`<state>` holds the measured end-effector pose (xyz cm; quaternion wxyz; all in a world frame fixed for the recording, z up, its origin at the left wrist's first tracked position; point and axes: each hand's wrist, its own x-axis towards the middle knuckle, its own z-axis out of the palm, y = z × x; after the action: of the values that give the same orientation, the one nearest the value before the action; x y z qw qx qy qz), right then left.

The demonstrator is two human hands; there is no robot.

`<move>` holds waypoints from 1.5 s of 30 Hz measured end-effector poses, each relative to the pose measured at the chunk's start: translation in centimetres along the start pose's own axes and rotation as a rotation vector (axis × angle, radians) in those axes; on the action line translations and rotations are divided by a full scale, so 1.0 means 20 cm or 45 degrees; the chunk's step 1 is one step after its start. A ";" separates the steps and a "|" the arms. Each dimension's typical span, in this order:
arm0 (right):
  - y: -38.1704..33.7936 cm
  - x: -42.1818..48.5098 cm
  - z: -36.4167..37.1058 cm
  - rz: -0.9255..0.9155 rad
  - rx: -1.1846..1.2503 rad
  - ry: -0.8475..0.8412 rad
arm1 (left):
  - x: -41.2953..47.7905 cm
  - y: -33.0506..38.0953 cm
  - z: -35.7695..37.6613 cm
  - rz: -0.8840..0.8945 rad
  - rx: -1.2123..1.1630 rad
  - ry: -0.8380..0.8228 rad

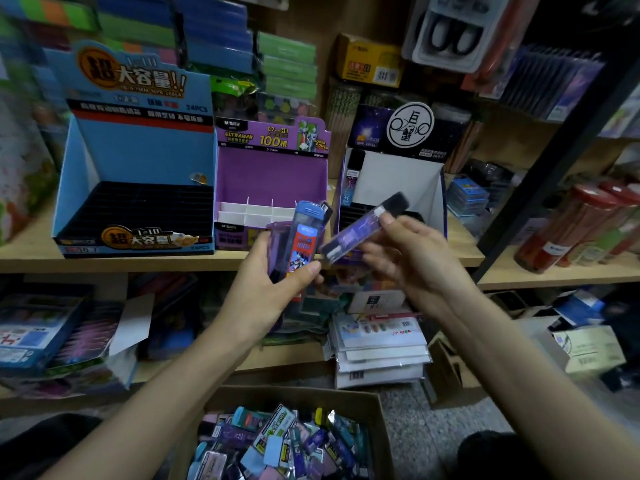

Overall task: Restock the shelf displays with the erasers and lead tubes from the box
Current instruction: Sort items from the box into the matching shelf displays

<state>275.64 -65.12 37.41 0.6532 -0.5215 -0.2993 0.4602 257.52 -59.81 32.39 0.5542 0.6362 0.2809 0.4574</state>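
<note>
My left hand grips several lead tubes upright in front of the shelf edge, the nearest a blue-capped tube with a red and blue label. My right hand pinches a single purple lead tube with a black cap, tilted up to the right. Both hands hover before the purple display box, whose white dividers hold nothing. A blue display box stands to its left and a white-and-black display box to its right, with one tube standing in its left corner. The cardboard box of erasers and tubes sits on the floor below.
Stacked packets and notebooks fill the lower shelf. Red-lidded pencil jars stand on the right shelf beside a dark upright post. Coloured packs are piled behind the displays. More cartons sit on the floor at right.
</note>
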 end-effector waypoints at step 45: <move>0.08 -0.07 0.21 -0.118 -0.627 -0.292 | -0.01 -0.02 -0.04 -0.081 -0.085 -0.030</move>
<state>270.98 -64.64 37.07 0.4890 -0.5947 -0.4977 0.3993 256.71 -59.53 31.99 0.5927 0.6133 0.2789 0.4412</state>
